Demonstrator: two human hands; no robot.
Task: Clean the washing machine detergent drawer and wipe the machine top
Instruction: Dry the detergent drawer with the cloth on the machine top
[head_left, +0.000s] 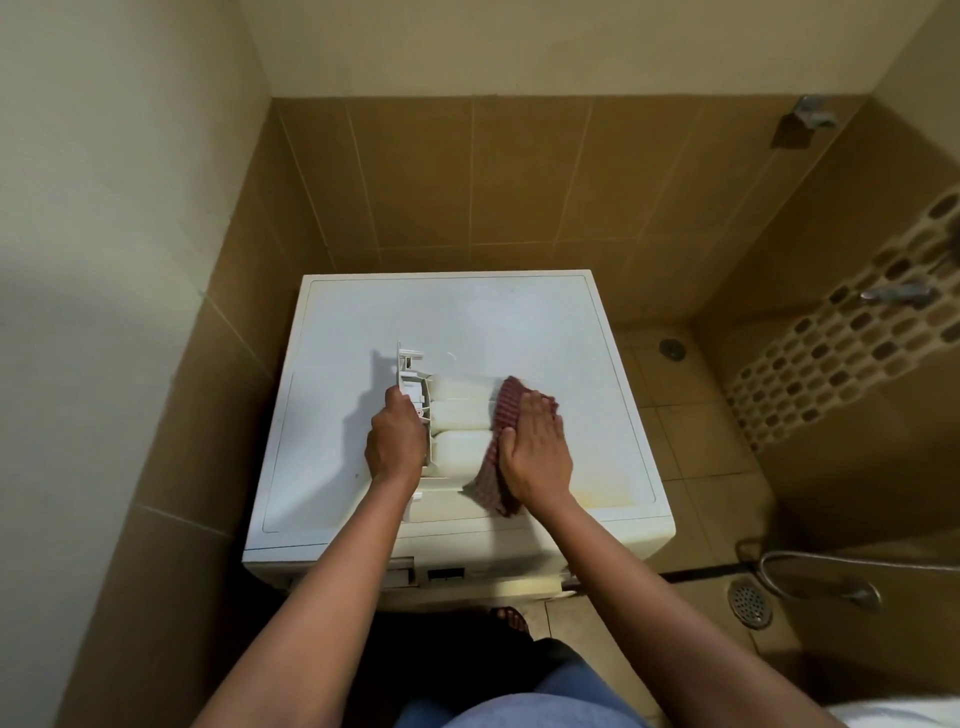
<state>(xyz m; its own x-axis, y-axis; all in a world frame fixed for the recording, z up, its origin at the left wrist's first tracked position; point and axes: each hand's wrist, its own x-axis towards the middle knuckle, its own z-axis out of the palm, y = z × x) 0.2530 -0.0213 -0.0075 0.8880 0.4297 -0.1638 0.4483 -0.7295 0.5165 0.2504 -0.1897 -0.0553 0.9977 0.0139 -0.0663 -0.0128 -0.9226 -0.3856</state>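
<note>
The white detergent drawer (460, 415) lies upside down on the washing machine top (467, 322), its rounded compartment undersides facing up. My left hand (396, 439) grips the drawer's front panel end at the left. My right hand (535, 447) presses a red checked cloth (501, 410) flat against the drawer's right end; part of the cloth hangs down toward the near edge of the top.
The machine stands in a tiled corner, with a wall close on the left and behind. To the right are a tiled floor with drains (749, 603), a hose (810, 564) and wall taps (898, 293). The empty drawer slot (400, 569) shows on the machine's front.
</note>
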